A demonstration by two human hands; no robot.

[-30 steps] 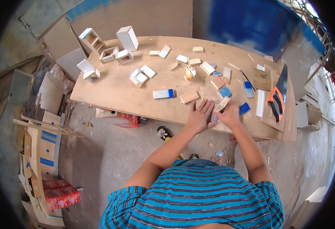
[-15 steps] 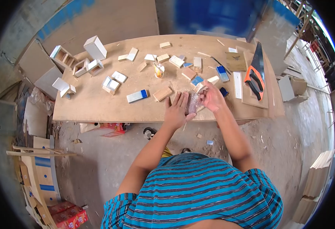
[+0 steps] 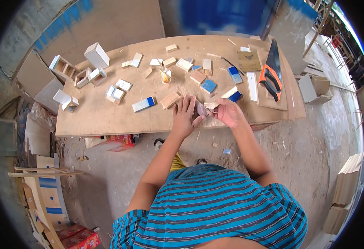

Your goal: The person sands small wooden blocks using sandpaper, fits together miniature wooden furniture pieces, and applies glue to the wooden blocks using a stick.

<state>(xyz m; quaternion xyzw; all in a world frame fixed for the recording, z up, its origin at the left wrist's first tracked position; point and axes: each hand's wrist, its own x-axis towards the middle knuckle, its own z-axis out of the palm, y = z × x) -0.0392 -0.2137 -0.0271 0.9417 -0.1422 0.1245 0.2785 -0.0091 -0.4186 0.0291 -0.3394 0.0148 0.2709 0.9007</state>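
Observation:
At the table's front edge my left hand (image 3: 184,116) lies flat, fingers stretched out, beside a small dusty purplish sheet (image 3: 200,108) that looks like sandpaper. It seems to press on the sheet's left side. My right hand (image 3: 229,113) is closed around the near end of a pale wooden block (image 3: 222,98), tilted just above the sheet. The fingertips partly hide the block's lower end. A plain wooden block (image 3: 170,100) lies just beyond my left fingers. Close behind the held block are a blue-topped block (image 3: 208,86) and a dark blue one (image 3: 235,96).
Several white, blue and bare wood blocks lie across the plywood table (image 3: 107,120). A small cup (image 3: 165,76) stands mid-table. On the right, a handsaw (image 3: 272,76) with an orange and black handle rests on a board. Small box-like pieces (image 3: 97,55) stand at the left.
The right hand has brought the wooden block lower and nearer the left hand, over the purplish sheet, more of which is now covered. The whole view has shifted slightly.

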